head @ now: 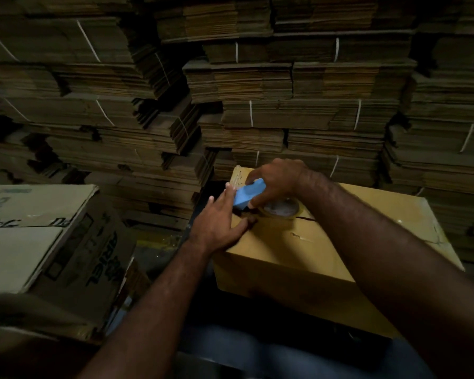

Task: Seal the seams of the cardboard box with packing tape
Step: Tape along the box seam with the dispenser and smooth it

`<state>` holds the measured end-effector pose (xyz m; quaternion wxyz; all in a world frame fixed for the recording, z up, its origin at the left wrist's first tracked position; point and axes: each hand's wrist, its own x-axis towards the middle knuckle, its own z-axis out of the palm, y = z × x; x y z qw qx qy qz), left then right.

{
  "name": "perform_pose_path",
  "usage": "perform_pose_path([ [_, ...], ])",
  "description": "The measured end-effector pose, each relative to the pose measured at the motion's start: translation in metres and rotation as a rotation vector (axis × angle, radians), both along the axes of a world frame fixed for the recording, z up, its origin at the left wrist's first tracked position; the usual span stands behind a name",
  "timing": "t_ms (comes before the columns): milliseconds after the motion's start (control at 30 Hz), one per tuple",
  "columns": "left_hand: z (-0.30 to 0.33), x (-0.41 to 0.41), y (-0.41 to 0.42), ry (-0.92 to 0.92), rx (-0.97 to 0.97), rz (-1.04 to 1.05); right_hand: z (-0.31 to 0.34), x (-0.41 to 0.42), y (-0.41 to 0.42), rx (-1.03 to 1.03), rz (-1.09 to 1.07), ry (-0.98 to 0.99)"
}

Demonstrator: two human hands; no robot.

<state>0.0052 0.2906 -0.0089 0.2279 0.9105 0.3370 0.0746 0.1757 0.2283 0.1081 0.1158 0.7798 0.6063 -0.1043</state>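
Left hand [219, 222] flat on cardboard box [298, 258], right hand [274, 181] around perhaps a blue tape cutter [248, 194].

A dim cardboard storeroom or packing warehouse.
Strapped bundles of flattened cartons [285, 86] fill the back wall; a printed carton [66, 242] stands in front.

Printed carton [52, 242] crowds left; cardboard stacks [285, 105] wall behind.

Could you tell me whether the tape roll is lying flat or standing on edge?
Flat: the tape roll shows its round face upward on the box.
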Motion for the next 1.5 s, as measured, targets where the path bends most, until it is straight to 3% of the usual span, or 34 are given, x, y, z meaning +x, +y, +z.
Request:
perform_pose_path([
  [267, -0.001, 0.003, -0.004, 0.165, 0.303, -0.097, 0.002, 0.031, -0.047, -0.068, -0.011, -0.085],
  [467, 0.007, 0.007, -0.016, 0.276, 0.392, -0.138, -0.009, 0.024, -0.043, -0.030, -0.018, -0.108],
  [633, 0.011, 0.002, -0.040, 0.181, 0.303, -0.160, -0.009, 0.025, -0.045, -0.012, -0.010, -0.096],
  [767, 0.019, 0.020, -0.026, 0.273, 0.268, -0.151, -0.009, 0.028, -0.043, -0.012, -0.019, -0.099],
  [1167, 0.003, 0.016, -0.024, 0.238, 0.323, -0.195, -0.009, 0.032, -0.052, -0.014, 0.038, -0.127],
  [1333, 0.002, 0.015, -0.026, 0.225, 0.318, -0.182, -0.002, 0.068, -0.106, -0.062, -0.030, -0.152],
  [1500, 0.003, 0.015, -0.027, 0.224, 0.339, -0.189, -0.007, 0.061, -0.098, -0.082, -0.037, -0.199],
])
